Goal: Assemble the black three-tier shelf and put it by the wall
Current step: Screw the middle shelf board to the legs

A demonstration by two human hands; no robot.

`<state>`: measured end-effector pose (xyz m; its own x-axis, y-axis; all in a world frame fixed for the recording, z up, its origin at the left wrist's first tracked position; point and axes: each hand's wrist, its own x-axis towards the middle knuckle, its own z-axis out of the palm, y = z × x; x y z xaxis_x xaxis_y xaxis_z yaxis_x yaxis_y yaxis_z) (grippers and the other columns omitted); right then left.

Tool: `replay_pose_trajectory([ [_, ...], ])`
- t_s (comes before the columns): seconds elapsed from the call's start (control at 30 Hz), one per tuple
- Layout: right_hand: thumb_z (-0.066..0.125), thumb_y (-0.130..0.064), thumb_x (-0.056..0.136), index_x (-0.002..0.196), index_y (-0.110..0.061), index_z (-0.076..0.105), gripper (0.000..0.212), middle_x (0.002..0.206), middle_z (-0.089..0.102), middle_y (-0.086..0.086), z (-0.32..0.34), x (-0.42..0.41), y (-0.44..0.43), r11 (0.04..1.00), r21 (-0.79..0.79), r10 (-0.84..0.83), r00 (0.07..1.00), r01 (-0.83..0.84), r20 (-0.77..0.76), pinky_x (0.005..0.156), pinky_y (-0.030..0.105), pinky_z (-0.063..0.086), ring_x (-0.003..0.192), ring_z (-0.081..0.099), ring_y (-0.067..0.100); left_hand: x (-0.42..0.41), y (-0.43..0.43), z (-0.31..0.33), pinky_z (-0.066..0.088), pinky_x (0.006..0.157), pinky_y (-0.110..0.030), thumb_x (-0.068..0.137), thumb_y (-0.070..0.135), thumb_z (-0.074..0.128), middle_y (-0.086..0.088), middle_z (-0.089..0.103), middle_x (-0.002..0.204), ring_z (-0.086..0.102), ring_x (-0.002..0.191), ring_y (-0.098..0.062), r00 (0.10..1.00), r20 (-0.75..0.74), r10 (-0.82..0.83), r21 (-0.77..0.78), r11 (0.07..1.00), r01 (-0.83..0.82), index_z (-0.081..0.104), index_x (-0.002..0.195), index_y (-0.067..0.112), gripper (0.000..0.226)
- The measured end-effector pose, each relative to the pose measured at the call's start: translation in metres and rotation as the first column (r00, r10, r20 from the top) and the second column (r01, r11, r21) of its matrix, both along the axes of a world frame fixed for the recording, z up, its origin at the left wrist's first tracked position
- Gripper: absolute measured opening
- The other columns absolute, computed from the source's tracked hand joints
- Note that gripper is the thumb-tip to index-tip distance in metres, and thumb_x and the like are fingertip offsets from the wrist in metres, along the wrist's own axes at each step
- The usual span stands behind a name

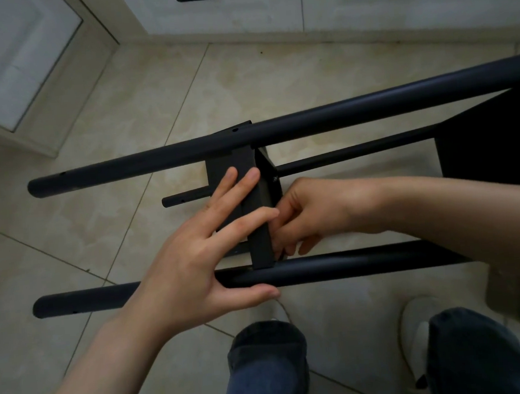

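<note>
Two poles of the black shelf (400, 98), which lies on its side across the middle of the frame, run left to right: the far pole (156, 156) and the near pole (74, 303). Their ends sit at the left, over the tiled floor (68, 227). Your left hand (196, 270), lower centre, lies flat, straight fingers pressing the middle panel (231, 168) and thumb stretched along the near pole (nothing gripped). That panel stands on edge between both poles. Just right of it, your right hand (309, 211) curls its fingers against the panel's side; I cannot tell whether they pinch anything. At the far right a second panel (491, 147) sits between the poles, and a white shoe (418, 324) shows at the lower right.
</note>
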<state>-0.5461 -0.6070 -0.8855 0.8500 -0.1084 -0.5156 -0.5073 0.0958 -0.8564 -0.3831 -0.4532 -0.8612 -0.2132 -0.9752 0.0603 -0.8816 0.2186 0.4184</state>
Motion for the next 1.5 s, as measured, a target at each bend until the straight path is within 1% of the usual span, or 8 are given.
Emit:
replay_pose_trajectory([
  [0.17, 0.067, -0.019, 0.092, 0.083, -0.023, 0.075, 0.013, 0.086, 0.075, -0.004, -0.003, 0.004, -0.005, 0.989, 0.144, 0.048, 0.991, -0.03, -0.123, 0.066, 0.019, 0.055, 0.076, 0.066, 0.006, 0.0, 0.001, -0.001, 0.029, 0.118, -0.048, 0.081, 0.063, 0.068, 0.003, 0.016, 0.169, 0.012, 0.156, -0.025, 1.0, 0.011, 0.0, -0.011, 1.0, 0.0, 0.042, 0.147, 0.034, 0.077],
  [0.27, 0.065, -0.016, 0.092, 0.092, -0.018, 0.072, 0.007, 0.086, 0.071, -0.002, -0.005, 0.008, -0.007, 0.967, 0.249, 0.097, 0.981, -0.052, -0.169, 0.077, 0.026, 0.054, 0.081, 0.062, 0.011, 0.0, 0.001, -0.001, 0.028, 0.118, -0.048, 0.081, 0.065, 0.067, 0.004, 0.016, 0.169, 0.012, 0.156, -0.025, 1.0, 0.018, 0.002, -0.021, 1.0, -0.002, 0.041, 0.148, 0.035, 0.077],
  [0.37, 0.063, -0.016, 0.092, 0.088, -0.019, 0.071, 0.009, 0.078, 0.067, -0.003, -0.005, 0.01, -0.006, 0.956, 0.283, 0.131, 0.974, -0.074, -0.187, 0.083, 0.032, 0.05, 0.077, 0.06, 0.01, 0.0, 0.001, -0.002, 0.029, 0.117, -0.047, 0.081, 0.064, 0.067, 0.004, 0.016, 0.169, 0.012, 0.156, -0.025, 1.0, 0.011, 0.002, -0.017, 1.0, -0.002, 0.042, 0.147, 0.034, 0.077],
  [0.5, 0.064, -0.018, 0.092, 0.076, -0.021, 0.072, 0.018, 0.075, 0.066, -0.003, -0.005, 0.009, -0.008, 0.954, 0.289, 0.139, 0.972, -0.081, -0.187, 0.087, 0.035, 0.048, 0.072, 0.058, 0.009, 0.0, 0.001, -0.001, 0.029, 0.117, -0.045, 0.081, 0.064, 0.067, 0.005, 0.015, 0.169, 0.012, 0.156, -0.024, 1.0, 0.011, 0.0, -0.015, 1.0, 0.0, 0.042, 0.147, 0.033, 0.077],
  [0.7, 0.063, -0.021, 0.092, 0.081, -0.022, 0.071, 0.013, 0.075, 0.066, -0.005, -0.005, 0.008, -0.007, 0.958, 0.27, 0.151, 0.969, -0.094, -0.196, 0.086, 0.034, 0.048, 0.072, 0.06, 0.008, -0.001, 0.001, 0.0, 0.027, 0.117, -0.04, 0.082, 0.065, 0.065, 0.006, 0.014, 0.169, 0.011, 0.157, -0.022, 1.0, 0.019, 0.001, -0.015, 1.0, -0.001, 0.042, 0.147, 0.033, 0.076],
  [1.23, 0.067, -0.023, 0.091, 0.085, -0.02, 0.073, 0.009, 0.073, 0.069, -0.004, -0.007, 0.01, -0.007, 0.974, 0.211, 0.122, 0.977, -0.084, -0.175, 0.077, 0.028, 0.046, 0.064, 0.06, 0.004, -0.001, 0.001, -0.001, 0.03, 0.117, -0.042, 0.08, 0.063, 0.068, 0.004, 0.016, 0.169, 0.012, 0.156, -0.024, 1.0, 0.015, 0.001, -0.018, 1.0, 0.0, 0.043, 0.146, 0.033, 0.077],
  [1.4, 0.067, -0.025, 0.091, 0.082, -0.022, 0.073, 0.012, 0.075, 0.069, -0.004, -0.005, 0.009, -0.008, 0.967, 0.23, 0.151, 0.971, -0.106, -0.187, 0.08, 0.029, 0.046, 0.066, 0.06, 0.004, -0.001, 0.001, -0.001, 0.025, 0.12, -0.033, 0.08, 0.064, 0.068, 0.005, 0.015, 0.169, 0.011, 0.157, -0.023, 1.0, 0.03, 0.002, -0.019, 1.0, -0.001, 0.042, 0.146, 0.033, 0.077],
  [1.5, 0.065, -0.026, 0.091, 0.086, -0.019, 0.071, 0.011, 0.072, 0.067, -0.005, -0.005, 0.01, -0.006, 0.974, 0.2, 0.151, 0.967, -0.109, -0.205, 0.081, 0.03, 0.046, 0.072, 0.058, 0.008, -0.002, 0.001, -0.001, 0.027, 0.117, -0.037, 0.08, 0.063, 0.068, 0.003, 0.017, 0.169, 0.011, 0.157, -0.023, 1.0, 0.03, 0.0, -0.016, 1.0, 0.0, 0.043, 0.146, 0.032, 0.077],
])
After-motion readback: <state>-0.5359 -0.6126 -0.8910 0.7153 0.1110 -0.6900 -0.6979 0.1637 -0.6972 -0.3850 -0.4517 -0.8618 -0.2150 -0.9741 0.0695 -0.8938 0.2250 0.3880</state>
